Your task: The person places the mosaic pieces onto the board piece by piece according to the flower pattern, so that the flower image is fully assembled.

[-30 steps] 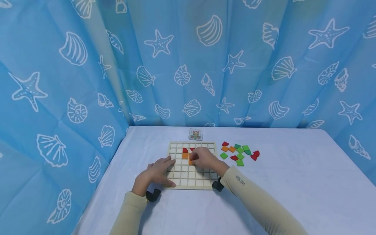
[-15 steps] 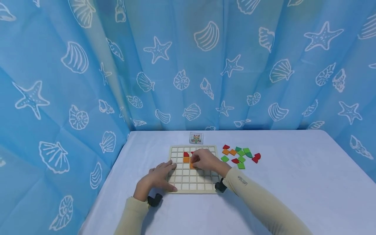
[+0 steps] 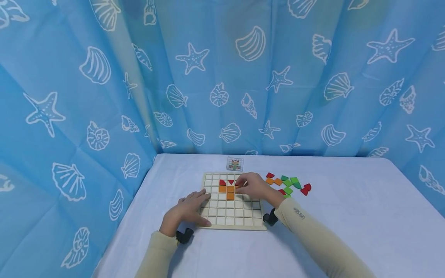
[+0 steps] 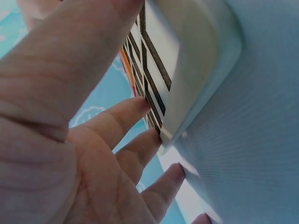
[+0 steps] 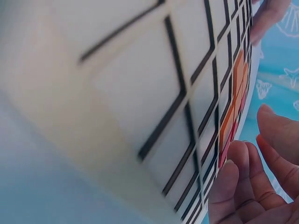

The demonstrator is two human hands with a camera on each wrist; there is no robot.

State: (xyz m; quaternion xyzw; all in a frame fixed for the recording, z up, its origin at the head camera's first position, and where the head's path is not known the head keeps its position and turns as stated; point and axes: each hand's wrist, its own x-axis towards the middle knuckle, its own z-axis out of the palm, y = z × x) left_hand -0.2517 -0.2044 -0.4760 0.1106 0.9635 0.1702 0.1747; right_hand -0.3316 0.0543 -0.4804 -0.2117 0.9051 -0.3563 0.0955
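Note:
A pale gridded board (image 3: 222, 212) lies flat on the white table. Several tiles sit in its upper cells: a red quarter-round (image 3: 222, 182), a small red triangle (image 3: 231, 182) and orange squares (image 3: 230, 196). My left hand (image 3: 185, 210) rests at the board's left edge, fingers spread; in the left wrist view its fingertips (image 4: 140, 105) touch the rim. My right hand (image 3: 255, 187) is over the upper right cells, beside the orange squares. An orange-red sliver shows by its fingertips. In the right wrist view, the thumb (image 5: 278, 133) stands apart from the bent fingers, with no tile clearly between them.
Loose green tiles (image 3: 294, 180), orange tiles (image 3: 278, 181) and red tiles (image 3: 306, 189) lie right of the board, partly hidden by my right hand and wrist. A small pattern card (image 3: 235, 163) lies behind the board. A blue shell-print curtain (image 3: 208, 116) hangs behind the table.
My right hand has shifted right off the middle orange squares, which now show fully along with the red triangle. My left hand stays on the board's edge. The head view has shifted slightly.

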